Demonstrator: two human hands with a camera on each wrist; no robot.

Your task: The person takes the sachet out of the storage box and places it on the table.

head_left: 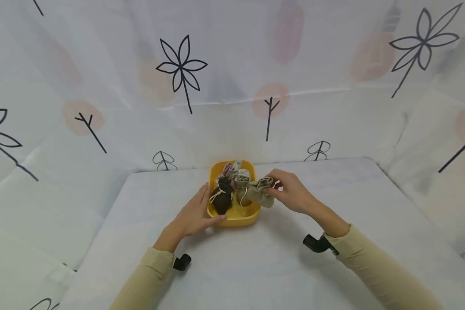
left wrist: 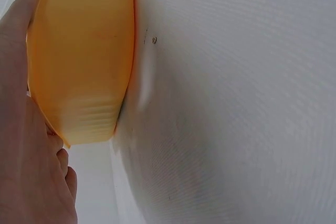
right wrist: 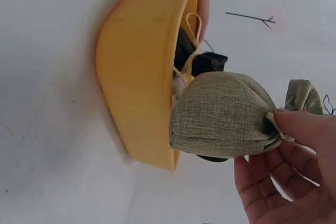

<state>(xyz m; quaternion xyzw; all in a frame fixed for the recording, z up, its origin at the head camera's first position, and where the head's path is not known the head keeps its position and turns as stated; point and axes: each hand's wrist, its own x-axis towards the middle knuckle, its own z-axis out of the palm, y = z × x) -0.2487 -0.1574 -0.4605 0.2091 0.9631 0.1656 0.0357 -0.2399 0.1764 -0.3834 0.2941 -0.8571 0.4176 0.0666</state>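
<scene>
Head view: left hand [head_left: 193, 215], straight-fingered, touches yellow bin [head_left: 238, 222]; right hand [head_left: 293, 192] pinches pouch [head_left: 260, 197].

On my feed: tub [head_left: 236, 222] nr tbl [head_left: 252, 271] 12 o'clock edge.
L hand [head_left: 195, 214] touching tub at 8; R hand [head_left: 293, 192] w/ held pouch [head_left: 261, 197] at 3; in tub, other pouches [head_left: 221, 203] approx. 9, 11, 1.

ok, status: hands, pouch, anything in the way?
Left hand touching yellow bin. Right hand pinching grey-green pouch by its neck, at bin's right rim. Other pouches crowd bin's far and left sides.
</scene>
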